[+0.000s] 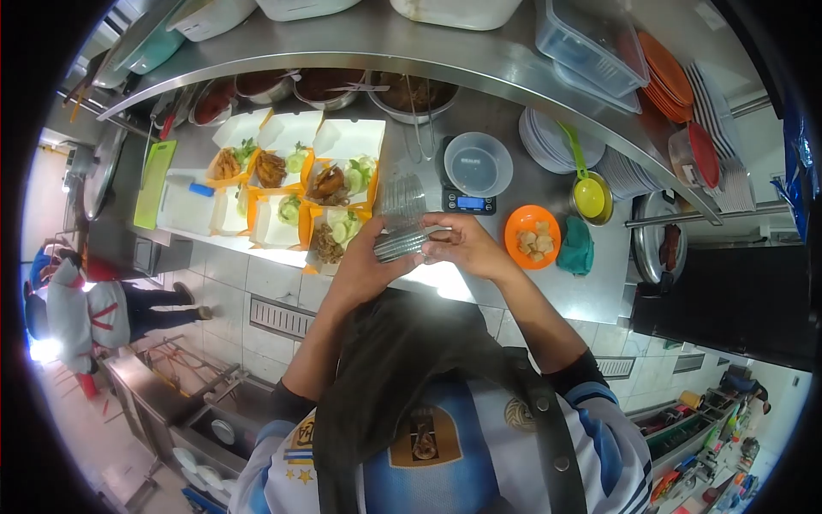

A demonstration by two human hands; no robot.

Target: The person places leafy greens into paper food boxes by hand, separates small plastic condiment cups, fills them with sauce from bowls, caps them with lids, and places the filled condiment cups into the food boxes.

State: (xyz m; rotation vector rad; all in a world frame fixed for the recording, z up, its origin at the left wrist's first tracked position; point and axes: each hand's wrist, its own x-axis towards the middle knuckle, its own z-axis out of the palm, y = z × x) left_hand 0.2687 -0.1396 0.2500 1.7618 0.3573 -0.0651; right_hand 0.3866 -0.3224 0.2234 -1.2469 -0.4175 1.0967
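Note:
My left hand (368,261) and my right hand (467,246) are closed round a stack of clear ribbed plastic lids or cups (401,246), low over the counter's front edge. Just beyond it stands more clear ribbed plastic (401,197); whether the two are joined I cannot tell. To the left sit several open takeaway boxes (349,137), some with fried chicken (271,170) and lettuce (289,211). Right of the stack, a clear round bowl (478,163) rests on a digital scale (471,204). Near my right hand is an orange plate (516,233) with pale pieces of food (537,242).
Pots of sauce (321,88) and a pan with tongs (415,94) line the back under a steel shelf (411,62). Plates (548,141), a pot with a green ladle (589,195) and a green cloth (575,246) stand right. Another person (94,304) is far left.

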